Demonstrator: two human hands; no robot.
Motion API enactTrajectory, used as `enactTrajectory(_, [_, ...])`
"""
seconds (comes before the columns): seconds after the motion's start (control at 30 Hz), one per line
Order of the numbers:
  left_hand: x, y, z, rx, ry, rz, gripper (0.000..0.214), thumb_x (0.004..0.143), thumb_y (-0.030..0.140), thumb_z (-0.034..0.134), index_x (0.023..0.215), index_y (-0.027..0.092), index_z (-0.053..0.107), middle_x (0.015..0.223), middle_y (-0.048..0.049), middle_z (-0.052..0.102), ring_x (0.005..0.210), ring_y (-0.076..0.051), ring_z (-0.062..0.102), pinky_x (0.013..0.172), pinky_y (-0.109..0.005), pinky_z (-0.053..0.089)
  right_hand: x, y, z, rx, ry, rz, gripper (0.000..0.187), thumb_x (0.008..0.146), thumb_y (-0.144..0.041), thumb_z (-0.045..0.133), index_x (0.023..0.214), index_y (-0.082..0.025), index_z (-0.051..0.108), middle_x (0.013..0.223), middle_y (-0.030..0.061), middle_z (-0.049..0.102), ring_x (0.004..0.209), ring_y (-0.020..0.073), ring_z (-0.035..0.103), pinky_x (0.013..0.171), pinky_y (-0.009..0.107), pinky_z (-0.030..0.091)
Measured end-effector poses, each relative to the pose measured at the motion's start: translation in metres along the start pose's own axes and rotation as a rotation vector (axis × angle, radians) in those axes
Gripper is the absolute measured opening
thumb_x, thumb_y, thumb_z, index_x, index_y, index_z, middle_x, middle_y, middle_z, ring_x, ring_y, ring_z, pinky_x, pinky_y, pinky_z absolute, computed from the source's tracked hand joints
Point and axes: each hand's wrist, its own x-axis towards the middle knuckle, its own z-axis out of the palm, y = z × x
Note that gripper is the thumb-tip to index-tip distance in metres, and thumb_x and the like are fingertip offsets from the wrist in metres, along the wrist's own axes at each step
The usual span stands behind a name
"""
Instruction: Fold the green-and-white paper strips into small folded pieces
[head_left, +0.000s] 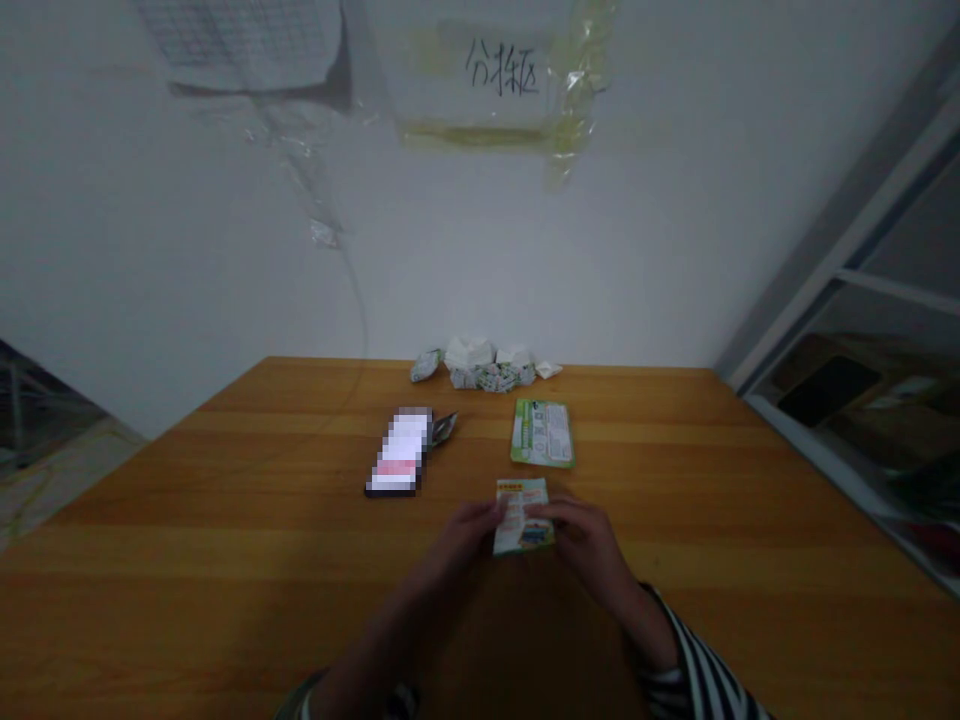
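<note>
A small printed paper leaflet [522, 515], white with green and orange print, lies on the wooden table [225, 540] between both hands. My left hand [466, 535] pinches its left edge with curled fingers. My right hand [585, 540] pinches its right edge, fingers folded over the paper. Just beyond lies another green and white printed leaflet [543, 432], flat on the table. At the far edge by the wall sits a small heap of folded paper pieces [484, 366].
A phone [401, 452] with a lit screen lies to the left of the leaflets, a small dark folded piece [444, 427] beside it. A white wall with taped papers [487, 80] rises behind the table. A metal shelf frame [847, 270] stands at right.
</note>
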Motion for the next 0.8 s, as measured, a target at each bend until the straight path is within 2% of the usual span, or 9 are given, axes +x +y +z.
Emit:
enactTrajectory(0.07, [-0.004, 0.004, 0.004, 0.064, 0.032, 0.213, 0.057, 0.075, 0.045, 0.071, 0.123, 0.015, 0.058, 0.092, -0.0101, 0.077, 0.086, -0.023, 0.071, 0.087, -0.037, 0.051, 0.001, 0.003, 0.003, 0.102, 0.144, 0.082, 0.017, 0.077, -0.018, 0.067, 0.088, -0.026, 0.078, 0.093, 0.0063, 0.075, 0.087, 0.0217, 0.07, 0.079, 0.033, 0.055])
enactTrajectory(0.1, [-0.006, 0.005, 0.005, 0.107, 0.002, 0.311, 0.061, 0.076, 0.043, 0.071, 0.129, 0.019, 0.054, 0.099, -0.0097, 0.076, 0.092, -0.024, 0.07, 0.091, -0.038, 0.049, 0.001, 0.003, 0.004, 0.147, 0.21, 0.129, 0.013, 0.075, -0.019, 0.07, 0.084, -0.025, 0.078, 0.09, 0.0057, 0.075, 0.084, 0.0215, 0.07, 0.078, 0.033, 0.055])
enactTrajectory(0.17, [-0.009, 0.005, 0.004, 0.241, -0.058, 0.436, 0.057, 0.072, 0.038, 0.075, 0.124, 0.023, 0.06, 0.11, -0.0097, 0.073, 0.103, -0.027, 0.066, 0.096, -0.039, 0.047, 0.001, 0.003, 0.007, 0.216, 0.296, 0.209, 0.01, 0.072, -0.022, 0.074, 0.08, -0.025, 0.079, 0.086, 0.0048, 0.075, 0.081, 0.021, 0.07, 0.076, 0.032, 0.055])
enactTrajectory(0.23, [-0.01, 0.005, 0.001, 0.401, -0.012, 0.488, 0.036, 0.07, 0.031, 0.077, 0.104, 0.022, 0.073, 0.107, -0.0083, 0.074, 0.102, -0.027, 0.066, 0.094, -0.037, 0.048, 0.001, 0.0, 0.009, 0.248, 0.318, 0.237, 0.009, 0.07, -0.026, 0.076, 0.078, -0.024, 0.079, 0.085, 0.0047, 0.075, 0.078, 0.021, 0.07, 0.074, 0.032, 0.055])
enactTrajectory(0.3, [-0.01, 0.004, -0.001, 0.502, 0.125, 0.493, 0.015, 0.073, 0.028, 0.072, 0.084, 0.022, 0.078, 0.093, -0.0063, 0.077, 0.091, -0.026, 0.069, 0.086, -0.034, 0.051, 0.0, -0.003, 0.011, 0.228, 0.309, 0.231, 0.009, 0.07, -0.029, 0.076, 0.075, -0.022, 0.078, 0.081, 0.0049, 0.076, 0.075, 0.0209, 0.069, 0.072, 0.031, 0.055])
enactTrajectory(0.4, [-0.01, 0.003, 0.004, 0.501, 0.255, 0.431, 0.017, 0.076, 0.033, 0.069, 0.074, 0.019, 0.078, 0.08, -0.0055, 0.078, 0.078, -0.024, 0.07, 0.074, -0.031, 0.053, -0.003, -0.007, 0.015, 0.13, 0.328, 0.242, 0.017, 0.071, -0.034, 0.074, 0.064, -0.019, 0.076, 0.064, 0.0035, 0.072, 0.062, 0.0186, 0.065, 0.061, 0.027, 0.052])
enactTrajectory(0.6, [-0.009, -0.004, 0.018, 0.226, 0.297, 0.324, 0.025, 0.068, 0.038, 0.078, 0.069, 0.015, 0.068, 0.074, -0.0058, 0.076, 0.073, -0.021, 0.071, 0.073, -0.029, 0.054, -0.002, -0.01, 0.023, 0.126, 0.413, 0.28, 0.026, 0.072, -0.037, 0.072, 0.058, -0.016, 0.066, 0.058, 0.002, 0.066, 0.055, 0.0155, 0.06, 0.054, 0.025, 0.046])
enactTrajectory(0.67, [-0.008, -0.005, 0.02, 0.102, 0.263, 0.319, 0.028, 0.065, 0.035, 0.081, 0.074, 0.016, 0.063, 0.075, -0.0049, 0.077, 0.073, -0.021, 0.072, 0.075, -0.031, 0.055, -0.001, -0.011, 0.024, 0.157, 0.427, 0.28, 0.03, 0.07, -0.037, 0.074, 0.054, -0.017, 0.06, 0.054, 0.0002, 0.062, 0.052, 0.014, 0.057, 0.051, 0.023, 0.044])
enactTrajectory(0.8, [-0.007, -0.004, 0.021, 0.039, 0.251, 0.278, 0.046, 0.065, 0.032, 0.082, 0.104, 0.017, 0.061, 0.079, -0.006, 0.078, 0.076, -0.022, 0.074, 0.079, -0.034, 0.056, 0.0, -0.013, 0.025, 0.194, 0.432, 0.296, 0.033, 0.07, -0.04, 0.074, 0.053, -0.017, 0.056, 0.052, -0.0014, 0.06, 0.049, 0.0125, 0.055, 0.05, 0.022, 0.044])
